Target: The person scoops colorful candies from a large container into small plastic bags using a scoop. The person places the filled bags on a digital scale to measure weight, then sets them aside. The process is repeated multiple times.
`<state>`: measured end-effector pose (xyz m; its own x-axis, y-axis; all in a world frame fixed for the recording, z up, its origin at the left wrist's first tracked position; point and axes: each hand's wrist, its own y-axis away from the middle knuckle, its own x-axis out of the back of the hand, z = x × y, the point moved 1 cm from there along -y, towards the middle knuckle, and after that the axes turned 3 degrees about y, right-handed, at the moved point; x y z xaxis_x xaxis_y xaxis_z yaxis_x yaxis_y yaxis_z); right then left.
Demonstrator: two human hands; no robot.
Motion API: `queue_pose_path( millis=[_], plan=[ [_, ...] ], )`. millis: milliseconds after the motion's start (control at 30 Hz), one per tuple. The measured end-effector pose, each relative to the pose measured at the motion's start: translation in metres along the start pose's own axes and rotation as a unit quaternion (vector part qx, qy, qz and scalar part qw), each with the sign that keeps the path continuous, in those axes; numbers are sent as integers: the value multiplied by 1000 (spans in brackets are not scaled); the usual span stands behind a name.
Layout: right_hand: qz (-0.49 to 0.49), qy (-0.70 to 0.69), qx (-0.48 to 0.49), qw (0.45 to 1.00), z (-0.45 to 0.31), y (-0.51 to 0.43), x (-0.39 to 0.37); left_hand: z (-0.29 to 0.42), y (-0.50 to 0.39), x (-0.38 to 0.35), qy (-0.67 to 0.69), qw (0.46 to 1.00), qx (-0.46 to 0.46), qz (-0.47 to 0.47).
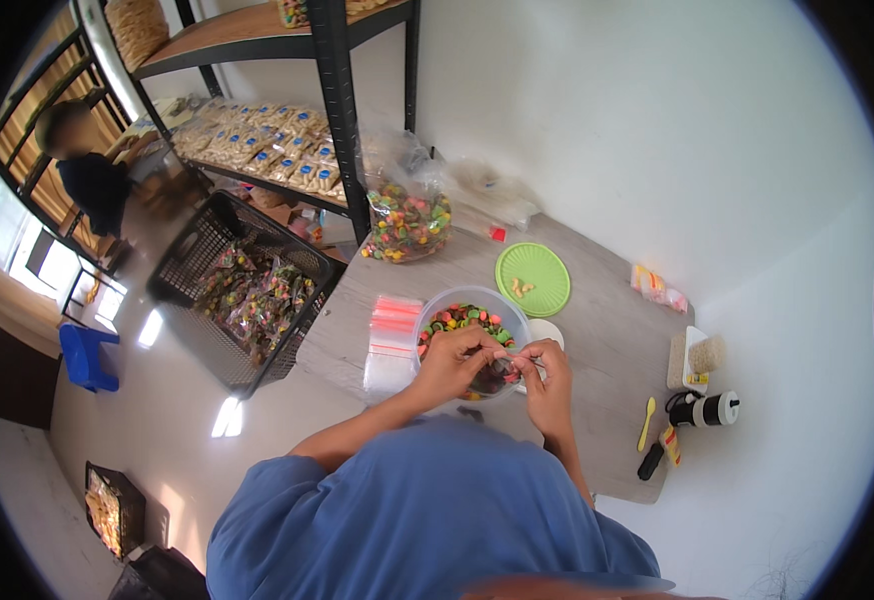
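Over a clear round plastic tub (419,337) of colourful button-shaped sweets (461,319), my left hand (453,360) and my right hand (547,375) pinch the top edge of a small clear plastic bag (498,377). Dark and pink pieces show inside the bag, which hangs just above the tub's contents. My fingertips hide part of its top edge. Left of the tub lies a stack of clear zip bags (392,341) with red strips. Behind it rests a light-green ribbed lid (533,262) with a few pale pieces on it. A white round thing (549,332) is partly covered by my right hand.
A large bag of sweets (407,221) stands at the table's back left. A black crate (238,296) of filled bags adjoins the left edge. Metal shelving (339,112) rises behind. A yellow spoon (646,424) and tumbler (707,409) lie right. Another person (92,180) works far left.
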<state>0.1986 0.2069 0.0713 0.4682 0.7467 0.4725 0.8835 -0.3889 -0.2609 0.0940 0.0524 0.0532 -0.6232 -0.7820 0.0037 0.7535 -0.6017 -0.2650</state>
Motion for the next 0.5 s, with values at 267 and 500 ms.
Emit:
queue_pose_path(
  millis=[267,500],
  plan=[
    [7,65,90,994,-10,-1,2,-5,0,-4,-26,998,-49,-19],
    [12,48,83,995,-5,1,-2,1,3,1,-53,995,-78,-26]
  ],
)
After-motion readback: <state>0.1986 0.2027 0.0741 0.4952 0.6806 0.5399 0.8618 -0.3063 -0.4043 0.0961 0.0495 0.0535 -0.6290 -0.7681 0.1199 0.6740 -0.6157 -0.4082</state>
